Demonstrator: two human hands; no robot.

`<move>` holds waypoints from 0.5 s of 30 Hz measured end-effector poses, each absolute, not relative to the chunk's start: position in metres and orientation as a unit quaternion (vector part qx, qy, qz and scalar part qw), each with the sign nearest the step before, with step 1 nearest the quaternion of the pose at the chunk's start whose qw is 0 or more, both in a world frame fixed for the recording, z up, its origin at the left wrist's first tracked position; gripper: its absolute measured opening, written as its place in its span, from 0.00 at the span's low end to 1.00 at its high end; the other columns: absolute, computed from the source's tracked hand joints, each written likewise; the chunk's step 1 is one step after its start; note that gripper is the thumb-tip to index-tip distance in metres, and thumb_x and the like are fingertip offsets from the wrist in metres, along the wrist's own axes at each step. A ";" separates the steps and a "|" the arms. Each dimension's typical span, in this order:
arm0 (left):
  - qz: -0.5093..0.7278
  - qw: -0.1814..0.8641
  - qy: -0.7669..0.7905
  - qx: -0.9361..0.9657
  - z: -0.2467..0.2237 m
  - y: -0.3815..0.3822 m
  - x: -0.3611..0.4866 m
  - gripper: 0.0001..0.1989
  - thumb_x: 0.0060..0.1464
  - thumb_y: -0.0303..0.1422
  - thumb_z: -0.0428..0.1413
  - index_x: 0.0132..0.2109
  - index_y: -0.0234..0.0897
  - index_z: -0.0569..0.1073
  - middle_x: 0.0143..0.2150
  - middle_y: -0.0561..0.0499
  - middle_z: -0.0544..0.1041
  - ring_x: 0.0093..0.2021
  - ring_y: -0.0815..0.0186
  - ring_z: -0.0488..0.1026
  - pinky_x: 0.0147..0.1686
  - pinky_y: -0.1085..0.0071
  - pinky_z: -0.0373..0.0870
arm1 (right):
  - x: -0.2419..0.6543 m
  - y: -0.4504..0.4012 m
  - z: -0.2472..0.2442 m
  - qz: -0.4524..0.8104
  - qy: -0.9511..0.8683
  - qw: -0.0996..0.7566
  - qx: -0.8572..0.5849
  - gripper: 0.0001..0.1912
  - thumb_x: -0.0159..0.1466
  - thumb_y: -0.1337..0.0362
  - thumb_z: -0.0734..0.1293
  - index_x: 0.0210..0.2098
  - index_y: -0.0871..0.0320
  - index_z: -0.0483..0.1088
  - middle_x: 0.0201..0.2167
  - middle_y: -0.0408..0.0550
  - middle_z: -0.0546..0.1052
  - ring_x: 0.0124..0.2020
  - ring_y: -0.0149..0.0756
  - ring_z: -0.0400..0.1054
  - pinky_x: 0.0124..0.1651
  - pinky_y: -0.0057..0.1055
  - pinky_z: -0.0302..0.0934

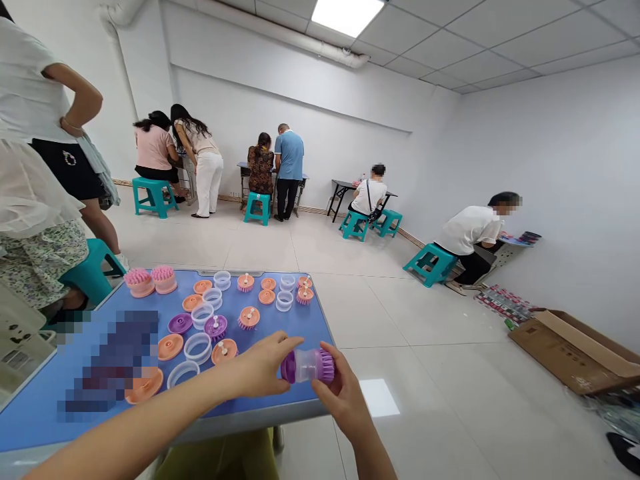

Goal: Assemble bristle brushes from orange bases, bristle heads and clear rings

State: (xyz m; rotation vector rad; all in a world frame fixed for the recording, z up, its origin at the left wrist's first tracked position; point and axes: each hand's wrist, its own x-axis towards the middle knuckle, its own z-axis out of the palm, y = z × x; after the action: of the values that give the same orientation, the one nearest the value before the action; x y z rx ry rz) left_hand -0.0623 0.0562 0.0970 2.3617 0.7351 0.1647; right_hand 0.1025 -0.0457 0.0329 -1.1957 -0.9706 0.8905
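Held over the near edge of the blue table (pixel 45 400) is a purple bristle brush (pixel 309 365) with a clear plastic body. My left hand (pixel 257 365) grips its purple end, and my right hand (pixel 340 393) cups the bristled end. Spread across the tabletop are loose parts: clear plastic rings (pixel 198 348), orange discs (pixel 170 347), orange brush heads (pixel 249 317), a purple brush head (pixel 216 327) and a purple disc (pixel 180 323). Two pink brush pieces (pixel 145 283) stand at the far left corner. A blurred patch hides part of the table at left.
A person (pixel 40 133) stands close on the left beside a teal stool (pixel 90 270). Several seated and standing people work at small tables along the far walls. An open cardboard box (pixel 575 353) lies on the tiled floor at right.
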 end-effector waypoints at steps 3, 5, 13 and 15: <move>0.089 0.399 0.299 0.862 0.096 0.048 -0.070 0.40 0.42 0.29 0.58 0.63 0.46 0.54 0.50 0.47 0.65 0.49 0.56 0.66 0.46 0.60 0.66 | 0.097 -0.050 0.033 0.393 -0.437 0.609 -0.533 0.29 0.51 0.65 0.71 0.52 0.55 0.65 0.40 0.48 0.73 0.37 0.37 0.69 0.42 0.34 0.66; 0.128 0.442 0.301 0.835 0.093 0.042 -0.075 0.38 0.43 0.28 0.56 0.62 0.47 0.55 0.49 0.48 0.66 0.49 0.57 0.67 0.47 0.61 0.67 | 0.094 -0.052 0.034 0.394 -0.439 0.609 -0.531 0.29 0.51 0.66 0.71 0.52 0.55 0.65 0.41 0.48 0.73 0.38 0.38 0.69 0.43 0.34 0.66; 0.297 0.650 0.285 0.639 0.066 0.014 -0.077 0.27 0.42 0.29 0.57 0.52 0.38 0.65 0.53 0.45 0.66 0.55 0.56 0.65 0.56 0.61 0.61 | 0.087 -0.055 0.034 0.398 -0.430 0.648 -0.486 0.23 0.51 0.66 0.71 0.47 0.53 0.67 0.39 0.46 0.73 0.37 0.36 0.69 0.41 0.31 0.66; 0.294 0.686 0.283 0.603 0.064 0.010 -0.078 0.28 0.43 0.30 0.57 0.53 0.37 0.63 0.53 0.44 0.69 0.56 0.56 0.65 0.57 0.60 0.60 | 0.087 -0.056 0.035 0.400 -0.438 0.642 -0.485 0.23 0.51 0.67 0.71 0.47 0.53 0.67 0.39 0.46 0.73 0.37 0.36 0.69 0.40 0.31 0.66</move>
State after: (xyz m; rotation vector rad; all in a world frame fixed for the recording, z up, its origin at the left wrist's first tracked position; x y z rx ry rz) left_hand -0.0781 0.0100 0.0643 1.3506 0.6349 0.6575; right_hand 0.0868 -0.0561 0.0345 -1.1061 -0.9986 0.9112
